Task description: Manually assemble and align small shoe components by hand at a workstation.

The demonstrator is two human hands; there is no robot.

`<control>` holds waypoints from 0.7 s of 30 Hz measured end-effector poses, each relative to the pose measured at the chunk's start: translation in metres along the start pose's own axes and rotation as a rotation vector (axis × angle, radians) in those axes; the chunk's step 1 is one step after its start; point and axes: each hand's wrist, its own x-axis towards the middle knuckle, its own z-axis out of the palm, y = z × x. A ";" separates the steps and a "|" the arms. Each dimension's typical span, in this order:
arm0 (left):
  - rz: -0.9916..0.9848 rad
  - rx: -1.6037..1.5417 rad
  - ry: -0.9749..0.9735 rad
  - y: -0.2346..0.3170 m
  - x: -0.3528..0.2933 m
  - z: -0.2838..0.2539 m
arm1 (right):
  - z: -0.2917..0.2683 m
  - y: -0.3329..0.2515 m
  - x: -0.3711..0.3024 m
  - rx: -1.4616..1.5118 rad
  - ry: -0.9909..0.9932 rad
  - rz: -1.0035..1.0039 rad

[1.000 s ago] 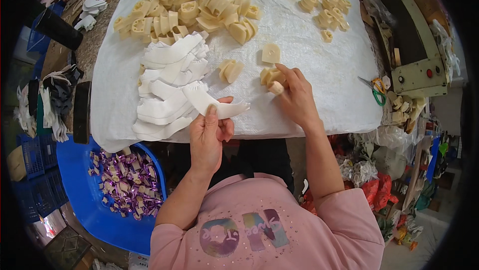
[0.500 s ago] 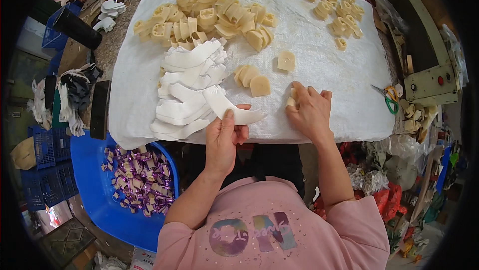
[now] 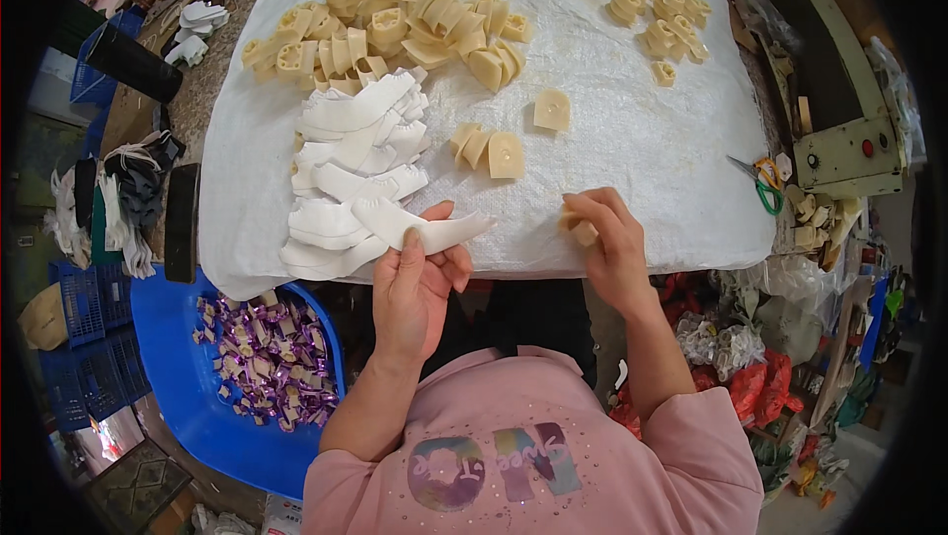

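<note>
My left hand (image 3: 423, 273) pinches a curved white strip (image 3: 434, 231), with a scalloped end and a pointed tip, between thumb and fingers. It is held over the near end of a stack of similar white strips (image 3: 341, 179). Near the table's front edge, my right hand (image 3: 610, 244) grips a small beige molded piece (image 3: 583, 232), partly hidden by the fingers. Between and beyond the hands are a few leaning U-shaped beige pieces (image 3: 506, 155) and a single one (image 3: 552, 110) lying apart. A large heap of beige pieces (image 3: 385, 26) sits behind the white stack.
White woven sheeting (image 3: 632, 140) covers the table. More beige pieces (image 3: 674, 36) sit far right. Scissors (image 3: 765, 186) lie at the right edge beside a green machine (image 3: 849, 155). A dark phone (image 3: 183, 224) lies left. Below stands a blue tub (image 3: 173, 377) of purple-and-beige pieces.
The view has shifted slightly. My right hand has drawn a little toward me and turned, showing more of the beige piece. My left hand keeps hold of the white strip.
</note>
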 end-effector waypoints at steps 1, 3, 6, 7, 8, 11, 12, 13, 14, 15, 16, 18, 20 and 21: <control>0.014 -0.004 0.004 0.001 -0.001 0.002 | 0.001 -0.008 0.000 0.000 -0.005 -0.001; 0.028 -0.008 0.018 0.001 -0.006 0.005 | 0.013 -0.035 0.004 0.510 0.109 -0.064; 0.049 0.051 0.137 -0.002 -0.009 0.011 | 0.023 -0.064 0.021 0.507 0.119 -0.307; 0.075 0.030 0.088 -0.003 -0.009 0.012 | 0.030 -0.070 0.023 0.506 0.113 -0.309; 0.104 0.010 0.041 -0.003 -0.010 0.012 | 0.038 -0.075 0.023 0.466 0.171 -0.322; 0.094 -0.070 -0.007 0.003 -0.016 0.023 | 0.055 -0.073 0.024 0.386 0.282 -0.420; 0.096 -0.073 -0.004 0.005 -0.018 0.024 | 0.058 -0.070 0.025 0.343 0.342 -0.503; 0.114 -0.082 -0.012 0.007 -0.020 0.024 | 0.059 -0.071 0.026 0.343 0.338 -0.504; 0.132 -0.090 -0.020 0.009 -0.021 0.024 | 0.059 -0.071 0.027 0.350 0.352 -0.533; 0.134 -0.092 -0.019 0.010 -0.022 0.023 | 0.060 -0.070 0.028 0.356 0.366 -0.562; 0.124 -0.035 -0.026 0.010 -0.022 0.022 | 0.060 -0.071 0.029 0.355 0.364 -0.563; 0.115 0.022 -0.036 0.010 -0.024 0.020 | 0.061 -0.073 0.030 0.345 0.387 -0.578; 0.073 0.038 0.013 0.007 -0.027 0.017 | 0.066 -0.070 0.031 0.336 0.399 -0.585; 0.072 0.038 0.012 0.007 -0.028 0.017 | 0.067 -0.069 0.030 0.328 0.412 -0.592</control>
